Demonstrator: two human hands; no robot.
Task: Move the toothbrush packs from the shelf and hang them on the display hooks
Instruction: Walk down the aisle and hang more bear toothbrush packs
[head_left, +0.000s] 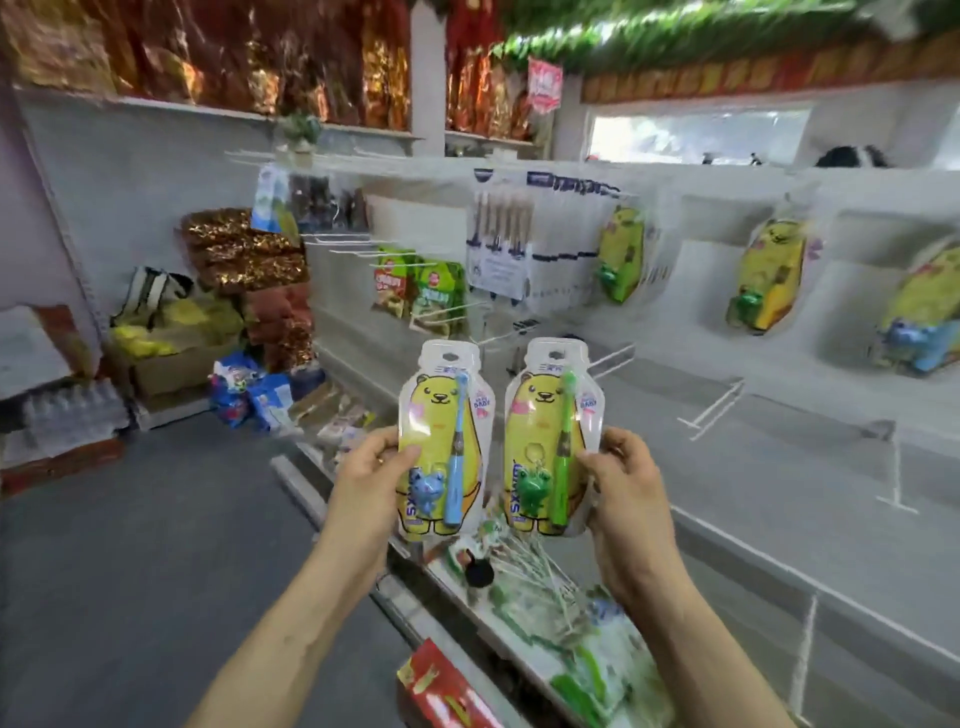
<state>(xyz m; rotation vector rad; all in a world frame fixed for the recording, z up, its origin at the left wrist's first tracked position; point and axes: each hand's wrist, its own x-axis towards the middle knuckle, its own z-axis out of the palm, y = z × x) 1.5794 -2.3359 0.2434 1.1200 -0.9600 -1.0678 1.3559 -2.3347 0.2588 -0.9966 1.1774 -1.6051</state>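
Ahead of me on the white display wall (779, 467), three hung yellow bear-printed packs (769, 275) dangle from hooks, and white wire hooks (714, 410) jut out lower down, nearer my hands. Below them, a low shelf (498, 618) carries white-stick lollipops (535, 566) and a red box (447, 691). Grey floor (130, 545) runs left toward stacked snack bags (244, 254). My left hand (371, 470) pinches the blue toothbrush blister pack (447, 441) by its left edge. My right hand (626, 475) pinches the green toothbrush blister pack (548, 441) by its right edge. Both are upright, side by side, just apart.
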